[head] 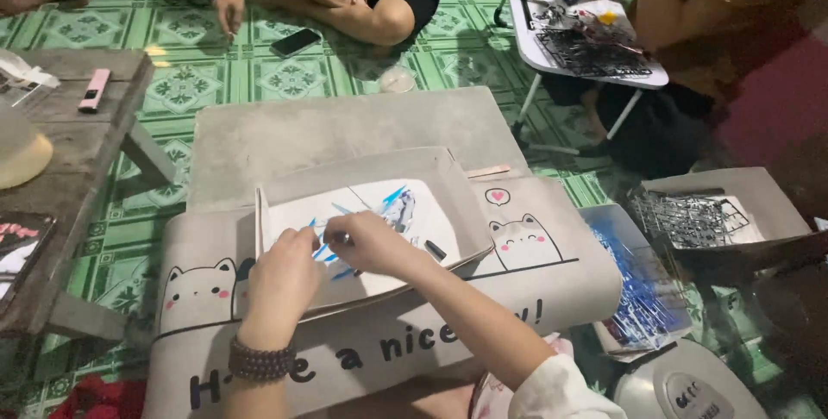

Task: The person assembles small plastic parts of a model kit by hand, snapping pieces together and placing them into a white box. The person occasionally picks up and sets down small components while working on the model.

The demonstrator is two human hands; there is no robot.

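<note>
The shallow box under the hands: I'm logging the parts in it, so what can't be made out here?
Head view only:
- Small item between the fingers: hidden by the left hand and right hand.
- Blue pieces in the shallow box: blurred, partly covered by both hands.
- Box's near rim: behind the wrists.

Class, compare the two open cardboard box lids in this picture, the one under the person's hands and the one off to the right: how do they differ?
The box lid under the hands lies on the cat-print lap desk; the box lid at right sits lower, beside it. The first holds a few loose blue and white pieces, the second a dark grey parts frame. The left hand and right hand work in the first; nobody touches the second. Both are shallow, pale cardboard.
</note>
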